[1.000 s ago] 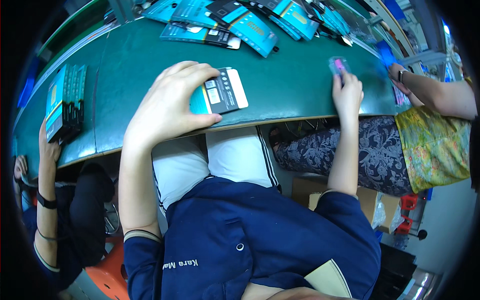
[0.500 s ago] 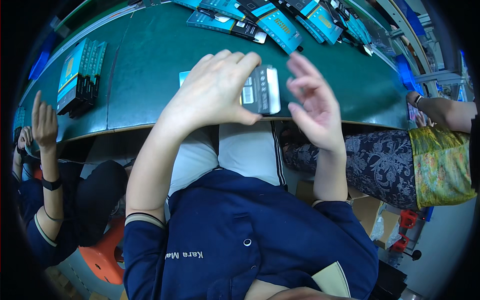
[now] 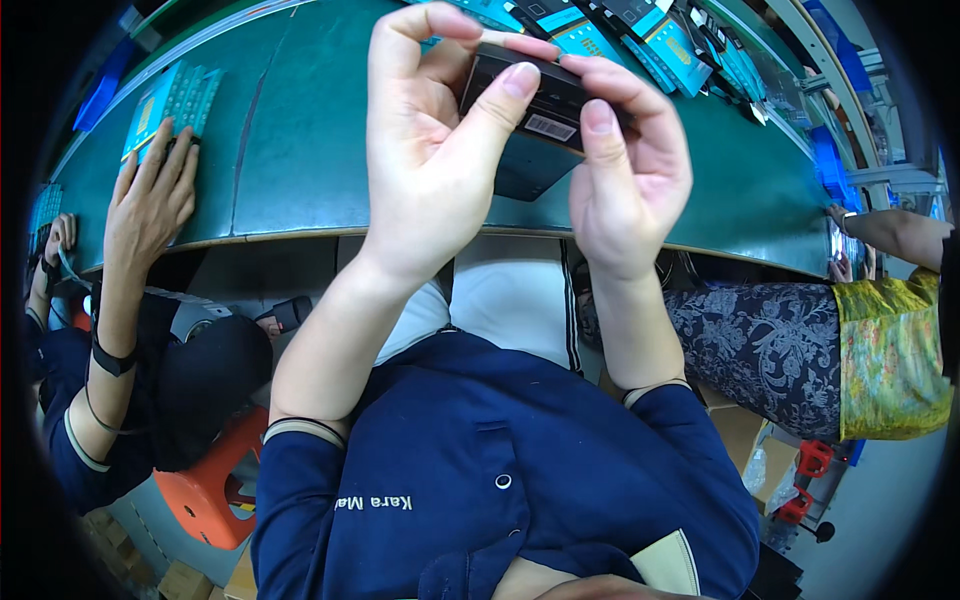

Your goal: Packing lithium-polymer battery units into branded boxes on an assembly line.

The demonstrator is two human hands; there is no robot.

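1. Small black box [image 3: 545,105], flat, with a white barcode label on its near side. Held up in the air over the near edge of the green table [image 3: 300,150], between both hands, clear of the table top.
2. Left hand [image 3: 430,140]: fingers curled around the left end of the box. Thumb pressed on the near side beside the label, forefinger arched over the top edge. Firm pinch, not a full fist.
3. Right hand [image 3: 630,170]: fingers closed on the right end of the box, fingertip laid on the near side just right of the label. Palm faces the left hand; the box bridges the two.
4. Behind the box, at the far side of the table: a row of teal and black packages [image 3: 640,35], lying flat and overlapping.
5. Left of the box, well apart, on the table: a teal stack of packages [image 3: 180,95]. A co-worker's hand [image 3: 150,195] rests flat on it, fingers spread.
6. Right of the box, beyond the table edge: another co-worker in patterned trousers [image 3: 770,340] and a yellow-green top [image 3: 890,360].
7. Below the box, lower left, under the table: an orange stool [image 3: 215,480].
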